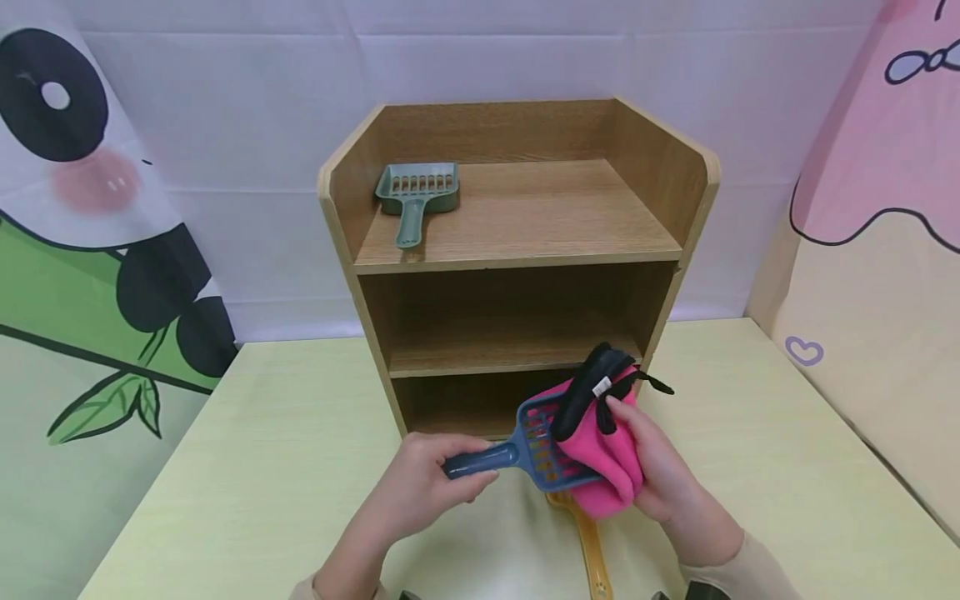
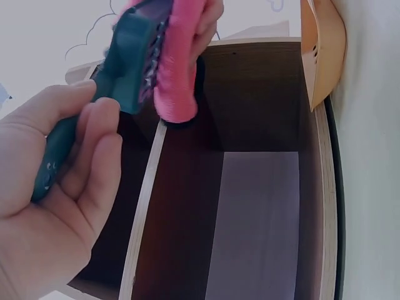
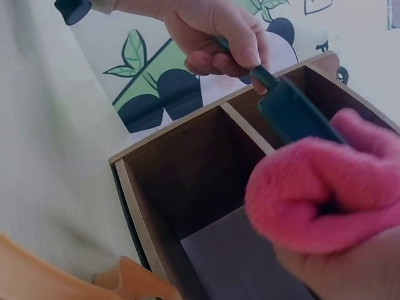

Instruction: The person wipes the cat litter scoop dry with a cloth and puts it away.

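My left hand (image 1: 420, 487) grips the handle of a blue slotted litter scoop (image 1: 546, 446), its head pointing right. Bright pink fuzzy cloth (image 1: 603, 471) with a black edge, a cord and a small white tag is bunched in my right hand (image 1: 663, 479). That cloth lies against the scoop's head, and pink shows through the slots. In the right wrist view the pink cloth (image 3: 312, 187) appears folded over, covering the far end of the scoop (image 3: 297, 115). Below both hands, an orange scoop (image 1: 590, 550) lies on the table, its head partly hidden.
Behind the hands stands a wooden shelf unit (image 1: 517, 258) with three levels. On its top level, at the left, rests a grey-green slotted scoop (image 1: 411, 218). The pale table (image 1: 300, 433) extends to both sides, with printed cloth walls around it.
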`<state>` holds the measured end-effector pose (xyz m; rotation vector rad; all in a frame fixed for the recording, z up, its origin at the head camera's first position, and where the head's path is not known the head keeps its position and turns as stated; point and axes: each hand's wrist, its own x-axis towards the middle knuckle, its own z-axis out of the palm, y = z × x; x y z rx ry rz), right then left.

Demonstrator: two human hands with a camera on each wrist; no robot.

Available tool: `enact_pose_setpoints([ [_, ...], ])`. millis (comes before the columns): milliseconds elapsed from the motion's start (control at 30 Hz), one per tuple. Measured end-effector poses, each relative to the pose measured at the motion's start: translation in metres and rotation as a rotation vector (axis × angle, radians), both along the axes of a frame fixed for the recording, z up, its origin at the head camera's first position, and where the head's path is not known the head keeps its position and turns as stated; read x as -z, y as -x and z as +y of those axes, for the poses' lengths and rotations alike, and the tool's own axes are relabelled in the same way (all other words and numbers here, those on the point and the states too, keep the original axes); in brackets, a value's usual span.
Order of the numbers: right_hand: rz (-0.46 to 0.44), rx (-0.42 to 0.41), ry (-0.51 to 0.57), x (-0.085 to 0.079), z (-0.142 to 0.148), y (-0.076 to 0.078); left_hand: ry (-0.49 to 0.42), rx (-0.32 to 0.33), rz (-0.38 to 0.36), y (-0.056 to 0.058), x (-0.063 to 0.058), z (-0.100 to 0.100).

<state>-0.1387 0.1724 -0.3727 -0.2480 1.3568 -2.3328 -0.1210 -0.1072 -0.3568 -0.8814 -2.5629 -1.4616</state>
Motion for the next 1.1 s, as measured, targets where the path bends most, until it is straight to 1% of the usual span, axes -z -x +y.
enact_pose_setpoints([
  [133, 0.036, -0.322, 0.338, 0.002, 0.004, -0.001, -0.045, 0.047, -0.042, 0.000, -0.001, 0.000],
  [200, 0.047, -0.453, 0.486, 0.004, 0.002, -0.002, -0.062, 0.064, -0.056, 0.000, -0.001, -0.001],
  [267, 0.053, -0.520, 0.578, 0.006, -0.002, -0.003, -0.073, 0.075, -0.069, 0.001, 0.000, -0.001],
  [300, 0.051, -0.533, 0.604, 0.006, -0.003, -0.004, -0.076, 0.079, -0.073, 0.001, 0.000, -0.001],
  [367, 0.046, -0.534, 0.631, 0.007, -0.005, -0.005, -0.080, 0.086, -0.084, 0.001, 0.000, 0.000],
  [467, 0.065, -0.503, 0.627, 0.007, -0.006, -0.005, -0.080, 0.088, -0.089, 0.001, 0.001, 0.000],
  [567, 0.092, -0.461, 0.581, 0.007, -0.004, -0.004, -0.078, 0.088, -0.089, 0.002, 0.003, 0.000],
  [633, 0.101, -0.426, 0.524, 0.007, -0.002, -0.003, -0.076, 0.087, -0.084, 0.003, 0.003, 0.000],
  [733, 0.099, -0.346, 0.399, 0.007, 0.001, -0.002, -0.069, 0.079, -0.079, 0.003, 0.003, 0.000],
  [833, 0.117, -0.215, 0.246, 0.006, 0.003, -0.002, -0.059, 0.069, -0.080, 0.002, 0.002, 0.000],
  [967, 0.139, 0.032, 0.026, 0.004, 0.000, -0.003, -0.030, 0.052, -0.086, 0.002, 0.000, -0.001],
  [1033, 0.125, 0.151, -0.072, 0.003, -0.002, -0.004, -0.016, 0.043, -0.091, 0.002, -0.001, -0.001],
  [1100, 0.102, 0.236, -0.144, 0.002, -0.004, -0.005, -0.008, 0.036, -0.096, 0.002, -0.002, -0.002],
])
